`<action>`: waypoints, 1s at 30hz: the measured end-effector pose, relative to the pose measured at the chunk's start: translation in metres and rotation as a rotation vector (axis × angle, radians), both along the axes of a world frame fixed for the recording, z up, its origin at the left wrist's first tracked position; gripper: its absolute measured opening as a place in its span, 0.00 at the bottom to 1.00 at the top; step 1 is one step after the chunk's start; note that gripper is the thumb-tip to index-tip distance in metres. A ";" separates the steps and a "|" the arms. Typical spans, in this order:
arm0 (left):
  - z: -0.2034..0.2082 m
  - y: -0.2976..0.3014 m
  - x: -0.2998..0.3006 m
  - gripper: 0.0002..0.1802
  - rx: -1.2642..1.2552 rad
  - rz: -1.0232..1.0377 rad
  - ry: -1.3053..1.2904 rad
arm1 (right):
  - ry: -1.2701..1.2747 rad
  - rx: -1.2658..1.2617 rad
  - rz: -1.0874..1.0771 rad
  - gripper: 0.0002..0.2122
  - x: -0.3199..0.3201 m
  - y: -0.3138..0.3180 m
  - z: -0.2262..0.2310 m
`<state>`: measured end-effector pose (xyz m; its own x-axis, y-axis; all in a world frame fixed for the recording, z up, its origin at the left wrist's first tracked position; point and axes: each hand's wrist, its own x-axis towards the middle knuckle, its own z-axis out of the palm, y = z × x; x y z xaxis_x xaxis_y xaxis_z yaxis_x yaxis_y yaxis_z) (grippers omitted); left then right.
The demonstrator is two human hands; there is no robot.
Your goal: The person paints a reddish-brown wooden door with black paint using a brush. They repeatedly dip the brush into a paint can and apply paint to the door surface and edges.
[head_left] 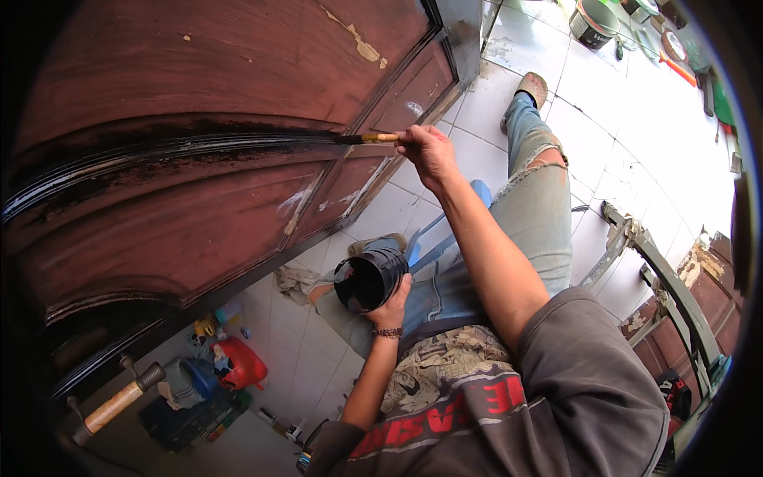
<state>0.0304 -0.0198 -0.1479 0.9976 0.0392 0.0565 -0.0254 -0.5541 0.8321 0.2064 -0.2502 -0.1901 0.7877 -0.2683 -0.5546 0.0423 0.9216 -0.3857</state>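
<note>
Here, right fingers (413, 137) hold a paintbrush (370, 139), left fingers (403, 289) a can (372, 280); red lettering (453, 415) marks the shirt (592, 374).

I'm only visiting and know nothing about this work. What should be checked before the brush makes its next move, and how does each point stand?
1. Brush held securely: ok, the right fingers grip its wooden handle.
2. Bristles lined up: ok, they are at the right end of the glossy black band on the door.
3. Can supported: ok, the left fingers hold its side.
4. Enough left inside the can: cannot tell, its interior is too dark.
5. Door surface sound: not ok, the upper panel has a pale chipped patch.
</note>
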 end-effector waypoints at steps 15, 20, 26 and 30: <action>0.004 -0.001 -0.002 0.55 -0.132 0.009 0.035 | 0.289 -0.763 0.084 0.09 0.017 0.012 0.073; 0.004 -0.003 -0.001 0.54 -0.238 0.051 -0.003 | 0.235 -0.904 0.037 0.08 0.038 0.033 0.113; -0.001 0.003 -0.003 0.51 -0.122 0.009 -0.050 | -0.135 0.124 -0.165 0.05 0.012 0.011 0.079; 0.000 0.005 -0.006 0.50 -0.102 -0.008 -0.019 | 0.046 0.213 -0.174 0.05 0.011 0.051 -0.001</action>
